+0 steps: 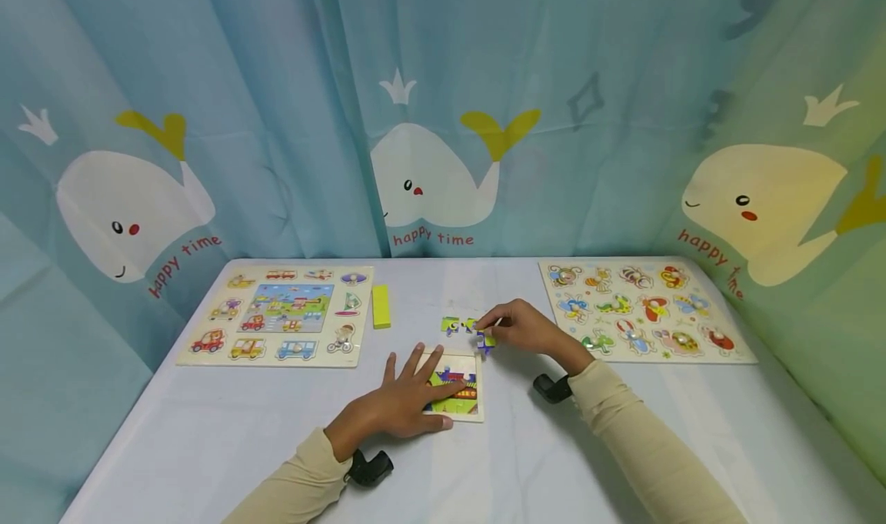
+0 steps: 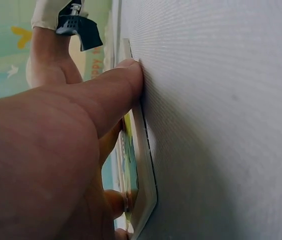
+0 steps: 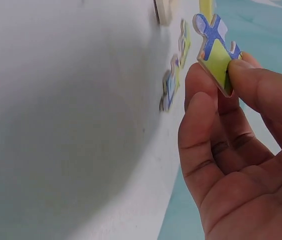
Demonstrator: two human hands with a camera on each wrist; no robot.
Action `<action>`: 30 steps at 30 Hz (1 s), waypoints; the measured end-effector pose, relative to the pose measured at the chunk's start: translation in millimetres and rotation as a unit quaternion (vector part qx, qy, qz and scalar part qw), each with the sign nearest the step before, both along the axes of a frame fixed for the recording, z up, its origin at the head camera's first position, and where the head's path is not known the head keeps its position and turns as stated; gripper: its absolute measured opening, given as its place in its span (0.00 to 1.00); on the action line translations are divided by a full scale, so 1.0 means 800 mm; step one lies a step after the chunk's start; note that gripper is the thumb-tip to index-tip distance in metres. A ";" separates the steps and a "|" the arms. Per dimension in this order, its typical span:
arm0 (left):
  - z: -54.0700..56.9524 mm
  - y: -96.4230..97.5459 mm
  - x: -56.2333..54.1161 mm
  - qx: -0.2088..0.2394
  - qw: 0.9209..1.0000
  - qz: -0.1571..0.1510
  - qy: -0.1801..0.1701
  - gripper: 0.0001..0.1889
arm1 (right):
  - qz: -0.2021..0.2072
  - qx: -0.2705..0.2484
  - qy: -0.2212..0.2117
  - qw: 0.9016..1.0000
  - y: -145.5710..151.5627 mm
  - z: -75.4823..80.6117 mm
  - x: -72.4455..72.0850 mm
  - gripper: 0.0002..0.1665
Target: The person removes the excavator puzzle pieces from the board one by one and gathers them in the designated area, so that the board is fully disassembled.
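Note:
My left hand [image 1: 404, 397] lies with spread fingers over a small wooden-framed jigsaw puzzle [image 1: 481, 401], covering its left part. In the left wrist view, the thumb touches the frame's edge [image 2: 143, 165]. Just beyond the frame's upper right corner, my right hand [image 1: 522, 328] pinches a jigsaw piece [image 3: 213, 50] between thumb and fingers. Blue and green show on its face, and it is held up off the table in the right wrist view. Two loose jigsaw pieces [image 1: 451, 325] lie beside the right fingertips, beyond the frame.
A vehicle peg puzzle board [image 1: 360, 316] lies at the back left, with a yellow block [image 1: 381, 306] beside it. At the back right lies an insect peg puzzle board [image 1: 609, 322]. A blue whale-print curtain [image 1: 291, 124] hangs around the white table [image 1: 512, 462].

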State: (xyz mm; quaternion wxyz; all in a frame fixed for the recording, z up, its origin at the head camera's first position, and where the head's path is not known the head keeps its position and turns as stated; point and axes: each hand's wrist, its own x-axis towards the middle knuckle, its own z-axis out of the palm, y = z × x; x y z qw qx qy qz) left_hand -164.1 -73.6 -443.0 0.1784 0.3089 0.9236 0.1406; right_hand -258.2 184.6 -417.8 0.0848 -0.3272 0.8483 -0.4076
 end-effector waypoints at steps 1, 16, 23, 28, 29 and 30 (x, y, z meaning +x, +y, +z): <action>0.001 0.000 0.001 0.000 1.000 0.000 -0.001 0.31 | -0.005 0.000 -0.002 1.000 0.002 0.000 -0.001 0.11; 0.005 -0.005 0.006 0.012 1.000 0.004 -0.003 0.31 | -0.061 0.013 -0.039 0.997 0.024 0.001 -0.018 0.11; 0.006 -0.007 0.007 0.012 1.000 0.003 -0.005 0.31 | -0.083 0.047 -0.025 0.995 0.023 -0.002 -0.029 0.11; 0.004 -0.008 0.007 0.015 1.000 0.005 -0.008 0.31 | -0.094 0.065 -0.027 0.993 0.022 -0.009 -0.037 0.10; 0.004 -0.009 0.007 0.019 1.000 0.006 -0.009 0.31 | -0.097 0.068 -0.030 0.992 0.022 -0.010 -0.038 0.10; 0.003 -0.010 0.008 0.024 1.000 0.006 -0.011 0.32 | -0.100 0.072 -0.032 0.992 0.022 -0.010 -0.038 0.10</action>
